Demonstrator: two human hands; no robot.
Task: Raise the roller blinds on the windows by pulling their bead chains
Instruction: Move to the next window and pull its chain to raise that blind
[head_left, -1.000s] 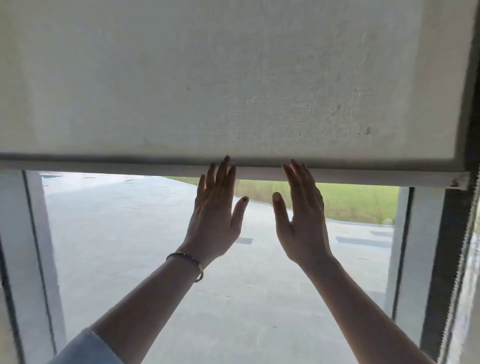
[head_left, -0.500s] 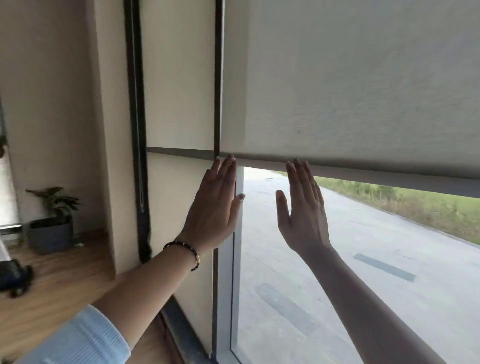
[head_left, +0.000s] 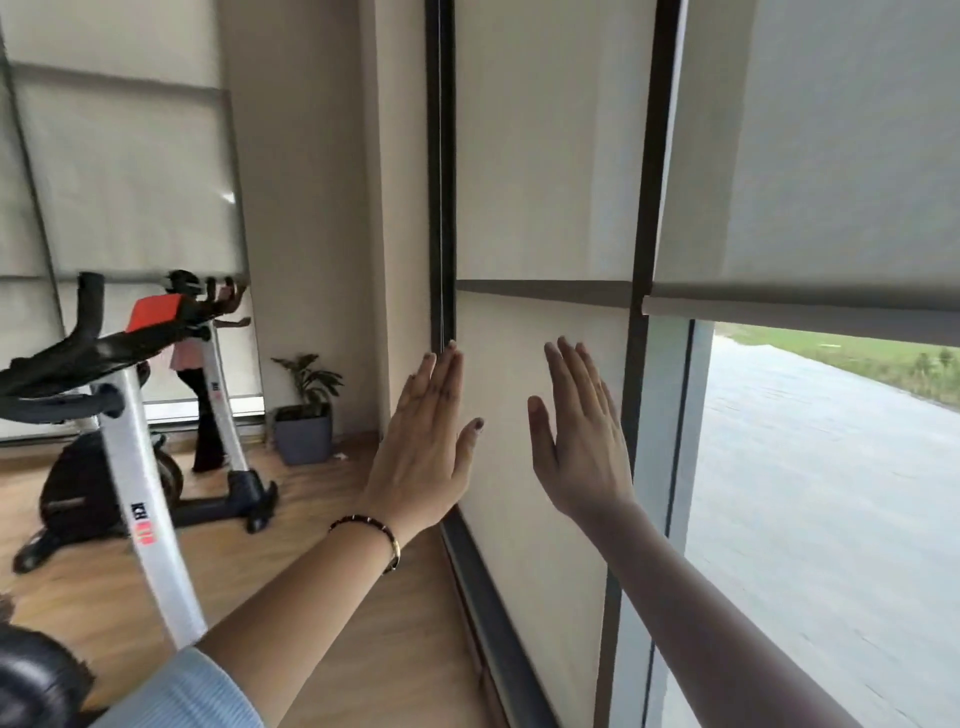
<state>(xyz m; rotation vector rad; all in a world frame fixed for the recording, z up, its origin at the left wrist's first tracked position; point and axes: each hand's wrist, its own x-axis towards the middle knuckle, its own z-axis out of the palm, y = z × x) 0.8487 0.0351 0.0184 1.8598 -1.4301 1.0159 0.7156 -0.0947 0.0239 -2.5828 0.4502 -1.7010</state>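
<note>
Window wall, blinds part-raised, both hands free.
Right-frame roller blind (head_left: 810, 156) hangs halfway; left hand (head_left: 423, 449) and right hand (head_left: 584, 441) spread flat, empty, mid-frame, likely between pulls; no bead chain discernible.

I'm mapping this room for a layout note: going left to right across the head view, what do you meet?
Exercise bike → potted plant → left hand → right hand → partly raised roller blind over the open window.
</note>
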